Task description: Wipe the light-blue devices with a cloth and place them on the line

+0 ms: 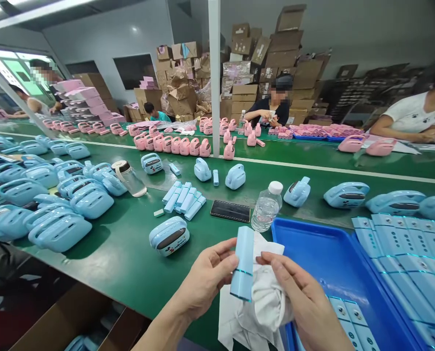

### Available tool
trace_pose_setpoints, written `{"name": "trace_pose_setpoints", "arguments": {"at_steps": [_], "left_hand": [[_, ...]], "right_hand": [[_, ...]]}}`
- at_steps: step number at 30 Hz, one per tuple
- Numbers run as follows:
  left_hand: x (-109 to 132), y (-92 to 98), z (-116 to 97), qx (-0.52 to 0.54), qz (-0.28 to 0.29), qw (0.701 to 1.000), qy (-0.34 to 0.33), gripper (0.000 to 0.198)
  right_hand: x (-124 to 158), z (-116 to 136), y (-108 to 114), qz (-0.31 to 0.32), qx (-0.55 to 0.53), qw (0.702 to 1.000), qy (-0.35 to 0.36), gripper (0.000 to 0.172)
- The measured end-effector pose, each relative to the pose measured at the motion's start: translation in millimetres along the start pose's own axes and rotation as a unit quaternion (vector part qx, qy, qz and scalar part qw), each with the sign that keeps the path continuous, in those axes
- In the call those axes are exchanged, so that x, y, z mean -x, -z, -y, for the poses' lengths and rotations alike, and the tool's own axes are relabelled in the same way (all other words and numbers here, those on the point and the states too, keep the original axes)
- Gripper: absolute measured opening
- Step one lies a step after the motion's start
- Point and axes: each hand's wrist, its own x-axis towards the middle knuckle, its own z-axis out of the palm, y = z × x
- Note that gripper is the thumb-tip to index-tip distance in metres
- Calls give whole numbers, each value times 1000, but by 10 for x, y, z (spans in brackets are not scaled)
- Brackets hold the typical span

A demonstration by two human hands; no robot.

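My left hand (212,275) has its thumb and fingers closed on a light-blue elongated plastic piece (244,256), held upright, with a shiny stripe near its lower end. In my right hand (301,295) is a white cloth (270,297), bunched up close against the piece's right side. Part of the cloth hangs down over the table edge. A blue tray (308,239) lies just right of my hands, with several similar pieces (351,317) at its near end. Beyond my left hand stands a light-blue handled case (169,236) with a dark oval panel.
A water bottle (266,209) and a dark phone (230,211) sit beyond my hands. Small light-blue pieces (184,199) lie piled left of the phone. Many blue cases (60,226) crowd the left. Another stack of pieces (407,263) fills the right. Co-workers sit across the green line.
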Motion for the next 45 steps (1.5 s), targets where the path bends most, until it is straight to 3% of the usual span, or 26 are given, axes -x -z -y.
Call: {"name": "trace_pose_setpoints", "arguments": {"at_steps": [2, 7, 13, 15, 18, 19, 21, 23, 24, 26, 28, 29, 31, 33, 36, 39, 41, 43, 45], "left_hand": [[-11, -38, 13, 46, -18, 999, -14, 45], [37, -87, -17, 58, -56, 994, -67, 43], [110, -23, -34, -2, -40, 992, -121, 50], [120, -15, -50, -45, -16, 991, -123, 51], [128, -46, -70, -170, 32, 977, -127, 51], [132, -60, -68, -217, 40, 965, -140, 49], [139, -66, -45, -286, 37, 941, -179, 48], [149, -21, -6, -312, 13, 930, -192, 56], [156, 25, 14, -317, -8, 929, -190, 59], [178, 154, 41, -312, -73, 928, -192, 60], [209, 308, 44, -277, -153, 923, -220, 49], [225, 382, 40, -253, -191, 919, -233, 45], [248, 502, 31, -216, -238, 915, -245, 40], [251, 569, 37, -200, -254, 917, -233, 35], [219, 562, 74, -206, -235, 930, -197, 30], [165, 454, 89, -216, -161, 951, -149, 30], [127, 345, 71, -208, -84, 968, -112, 33], [92, 226, 42, -185, -14, 979, -85, 38], [67, 125, 22, -150, 23, 986, -71, 40]], "right_hand": [[14, -16, 110, -27, -11, 1000, 4, 60], [33, -95, 311, -26, -31, 999, -10, 56], [116, 12, 234, -45, 90, 995, 17, 55], [143, 139, 160, -46, 173, 983, 49, 57], [97, 304, 30, 19, 283, 951, 122, 65], [60, 331, -16, 48, 315, 934, 164, 61], [-14, 337, -103, 81, 359, 898, 240, 37], [-33, 303, -174, 72, 372, 890, 252, 15], [-10, 282, -199, 50, 369, 897, 239, 15], [82, 234, -218, -45, 368, 897, 241, 26], [162, 148, -207, -153, 372, 864, 302, 39], [170, 73, -202, -176, 367, 851, 332, 43], [98, -149, -215, -134, 340, 860, 356, 41], [-60, -402, -264, -27, 342, 893, 291, 26], [-286, -562, -332, -9, 347, 905, 247, 27], [-341, -322, -304, -88, 302, 934, 172, 39], [-298, -69, -256, -119, 177, 974, 74, 54], [-233, 134, -230, -92, 26, 995, -15, 60], [-171, 238, -239, -34, -57, 996, -59, 52]]}}
